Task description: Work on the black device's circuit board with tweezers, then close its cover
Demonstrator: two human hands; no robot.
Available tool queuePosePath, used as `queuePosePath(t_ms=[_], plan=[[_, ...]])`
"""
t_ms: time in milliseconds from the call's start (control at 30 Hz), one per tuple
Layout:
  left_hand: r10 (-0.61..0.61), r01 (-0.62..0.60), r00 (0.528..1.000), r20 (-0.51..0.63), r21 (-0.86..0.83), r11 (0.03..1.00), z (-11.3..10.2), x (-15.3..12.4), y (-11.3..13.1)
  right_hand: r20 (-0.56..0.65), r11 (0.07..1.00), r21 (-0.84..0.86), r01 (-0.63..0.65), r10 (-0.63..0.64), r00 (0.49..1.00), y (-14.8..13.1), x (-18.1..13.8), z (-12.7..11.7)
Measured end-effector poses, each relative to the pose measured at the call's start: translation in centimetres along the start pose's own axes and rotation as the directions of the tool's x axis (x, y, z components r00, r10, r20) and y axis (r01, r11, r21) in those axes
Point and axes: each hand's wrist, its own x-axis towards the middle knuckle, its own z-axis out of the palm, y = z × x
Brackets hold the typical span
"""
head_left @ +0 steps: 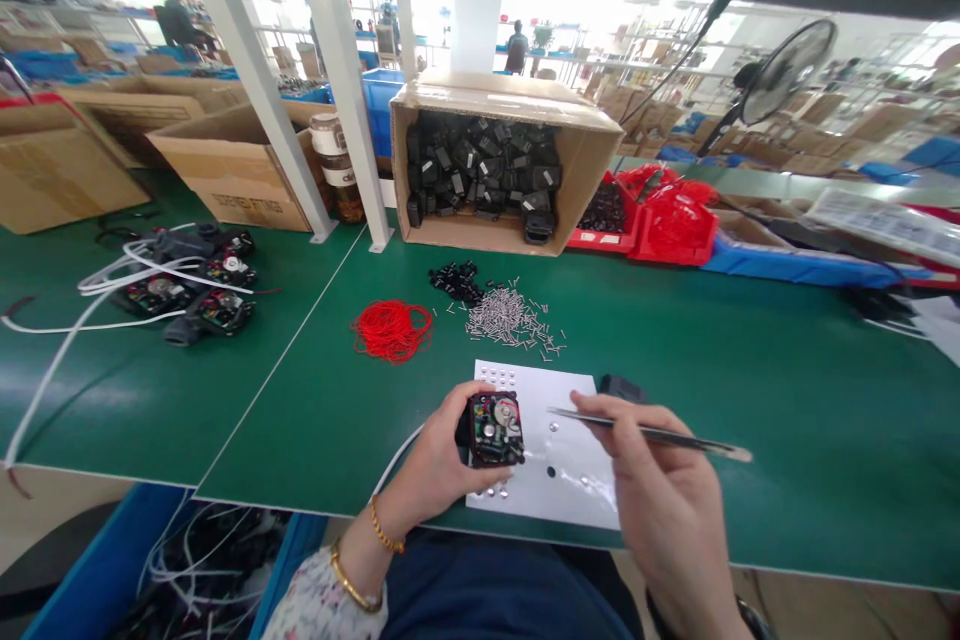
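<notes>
Taking the white sheet [551,500] as reference: the person's left hand [435,460] grips an open black unit [496,428] over the sheet's left part, its circuitry facing up. The right hand [664,490] pinches tweezers [660,432] above the sheet's right side, tips pointing at the unit but apart from it. Directly beyond the sheet lie silver screws [510,315] and small black parts [456,278], with red cord-like pieces [392,330] to their left. Farther beyond the sheet, a cardboard box [589,140], its opening facing the person, holds many black housings [487,165]. Beyond and right of the sheet, a red bin [600,240] contains small dark pieces [604,208]; a red plastic bag [671,215] is next to it. Far left, below the sheet's level, a blue bin [82,570] holds white cables [191,570] and dark items, indistinct.
</notes>
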Motion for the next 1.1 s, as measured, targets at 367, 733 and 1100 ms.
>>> queuePosePath(t_ms=[367, 733, 1100], plan=[[0.355, -0.348, 0.93, -0.096, 0.09, 0.933, 0.6, -0.2, -2.3, -0.008, 0.215, -0.976, -0.013, 0.021, 1.0, 2.1, 5.5, -9.1], [-0.078, 0.065, 0.994, -0.079, -0.157, 0.985, 1.0, 0.0, -0.7, 0.041, 0.884, -0.264, -0.385, 0.409, 0.911, 1.5, 3.9, -5.4], [0.222, -0.158, 0.973, -0.061, 0.524, 0.837, 3.0, 0.6, 2.4, 0.21, 0.715, 0.232, -0.659, 0.625, 0.752, 2.1, 1.2, -0.6]])
